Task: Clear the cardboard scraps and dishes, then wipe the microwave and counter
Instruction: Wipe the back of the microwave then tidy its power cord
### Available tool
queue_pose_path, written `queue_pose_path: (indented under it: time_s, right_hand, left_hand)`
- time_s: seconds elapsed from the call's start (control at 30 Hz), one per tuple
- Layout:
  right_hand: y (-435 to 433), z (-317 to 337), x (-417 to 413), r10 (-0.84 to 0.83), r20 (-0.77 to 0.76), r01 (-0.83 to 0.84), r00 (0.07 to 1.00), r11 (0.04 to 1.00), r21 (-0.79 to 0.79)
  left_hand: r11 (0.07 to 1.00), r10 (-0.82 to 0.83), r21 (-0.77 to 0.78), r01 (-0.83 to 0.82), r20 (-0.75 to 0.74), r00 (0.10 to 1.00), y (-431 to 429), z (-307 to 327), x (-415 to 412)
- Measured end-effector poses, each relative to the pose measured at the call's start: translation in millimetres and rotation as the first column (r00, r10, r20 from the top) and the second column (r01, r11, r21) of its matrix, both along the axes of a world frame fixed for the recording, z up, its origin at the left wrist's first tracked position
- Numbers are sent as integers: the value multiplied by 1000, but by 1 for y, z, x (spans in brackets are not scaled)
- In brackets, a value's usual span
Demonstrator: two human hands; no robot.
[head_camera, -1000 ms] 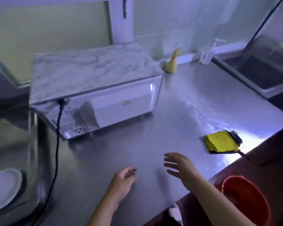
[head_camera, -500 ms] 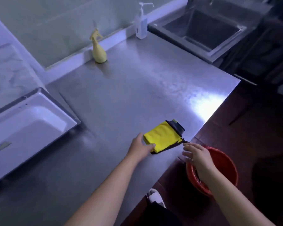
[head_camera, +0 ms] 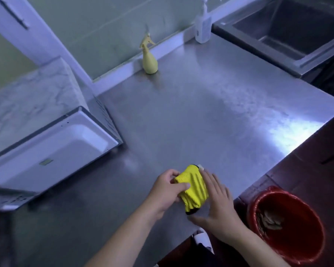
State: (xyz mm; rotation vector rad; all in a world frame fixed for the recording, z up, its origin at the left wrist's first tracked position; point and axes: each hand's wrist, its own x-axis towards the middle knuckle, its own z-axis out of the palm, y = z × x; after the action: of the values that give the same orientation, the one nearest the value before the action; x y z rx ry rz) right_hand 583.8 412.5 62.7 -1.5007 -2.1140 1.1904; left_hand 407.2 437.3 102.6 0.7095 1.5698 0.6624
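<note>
Yellow cloth [head_camera: 193, 187], bunched into folds, is just over the steel tabletop [head_camera: 201, 116] to the right of the microwave [head_camera: 46, 147]. The left hand [head_camera: 164, 193] pinches it between thumb and curled fingers, while the right hand [head_camera: 218, 207] lies against its other side with fingers nearly straight, gripping nothing. With only one hand holding it so near the tabletop's edge, the cloth could slip over into the red bucket [head_camera: 301, 245] farther right of the microwave, and a wad this crumpled would likely streak the steel rather than wipe it evenly.
</note>
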Motion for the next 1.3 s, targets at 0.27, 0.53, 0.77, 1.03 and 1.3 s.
queue_pose_path:
  time_s: [0.27, 0.53, 0.77, 1.03, 1.3]
  right_hand:
    - [-5, 45, -127, 58, -660, -155, 749, 984, -90]
    - [-37, 54, -201, -194, -791, 192, 580, 976, -99]
    - [-75, 43, -241, -457, -697, 547, 553, 830, -110]
    - [-54, 66, -280, -611, -597, 672, 519, 724, -156]
    - [-10, 78, -316, -418, -775, 681, 474, 732, 21]
  left_hand:
    - [961, 262, 36, -275, 215, 941, -64, 103, -108]
    - [849, 318, 486, -208, -156, 935, -95, 125, -225]
    - [728, 197, 611, 311, -621, 758, -72, 143, -352]
    - [857, -53, 116, 502, -950, 309, 52, 131, -413]
    - [898, 4, 94, 430, -979, 206, 67, 104, -418]
